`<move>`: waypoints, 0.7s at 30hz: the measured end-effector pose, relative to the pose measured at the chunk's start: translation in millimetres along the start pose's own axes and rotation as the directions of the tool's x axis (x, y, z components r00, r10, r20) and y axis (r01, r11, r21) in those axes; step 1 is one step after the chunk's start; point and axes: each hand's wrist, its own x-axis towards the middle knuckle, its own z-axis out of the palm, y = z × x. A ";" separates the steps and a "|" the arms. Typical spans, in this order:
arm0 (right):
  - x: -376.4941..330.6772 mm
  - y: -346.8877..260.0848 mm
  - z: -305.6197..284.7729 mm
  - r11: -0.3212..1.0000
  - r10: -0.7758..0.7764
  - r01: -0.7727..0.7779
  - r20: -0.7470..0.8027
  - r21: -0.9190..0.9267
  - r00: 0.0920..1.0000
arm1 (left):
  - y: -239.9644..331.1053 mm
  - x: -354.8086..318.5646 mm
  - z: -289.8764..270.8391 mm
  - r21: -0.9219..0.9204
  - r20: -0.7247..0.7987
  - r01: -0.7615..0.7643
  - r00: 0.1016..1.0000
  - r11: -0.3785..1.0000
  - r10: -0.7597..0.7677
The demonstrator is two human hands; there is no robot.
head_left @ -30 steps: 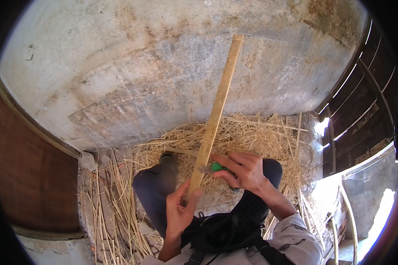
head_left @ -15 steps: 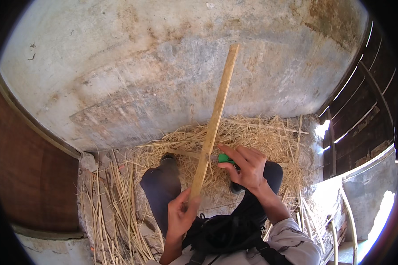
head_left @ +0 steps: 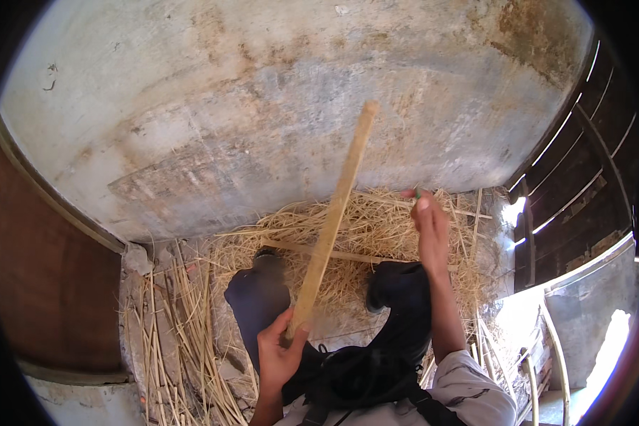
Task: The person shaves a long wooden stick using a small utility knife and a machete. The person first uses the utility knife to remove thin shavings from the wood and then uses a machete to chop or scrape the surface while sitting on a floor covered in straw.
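The right hand (head_left: 432, 227) has swung away from the pale wooden strip (head_left: 337, 206) and now sits near three o'clock from the middle of the view, well apart from the wood; half a second ago it was just beside the strip's lower half. Its fingers and thumb are closed around a green tool (head_left: 418, 194), of which only a sliver shows, so I cannot tell how its working end lies. The left hand (head_left: 279, 355), toward half past six, grips the strip's lower end between thumb and curled fingers. The strip slants up from there toward one o'clock, its far end lower against the wall (head_left: 263, 128) than before, above the loose straw-coloured shavings (head_left: 383, 241). With the tool clear, nothing seems to be working the wood at this instant.
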 end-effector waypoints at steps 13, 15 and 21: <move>-51.6 -24.7 37.7 0.825 -0.521 0.565 0.396 0.006 0.756 | 22.0 5.8 3.9 -0.135 0.045 0.109 0.994 0.985 -0.104; -50.8 -28.6 39.3 0.818 -0.549 0.574 0.362 0.045 0.754 | 26.4 8.0 8.3 -0.133 0.050 0.078 0.996 0.988 -0.072; -60.1 -30.8 45.2 0.911 0.075 -0.265 0.507 0.314 0.859 | 25.0 20.3 16.5 0.016 0.073 -0.125 0.990 0.992 0.124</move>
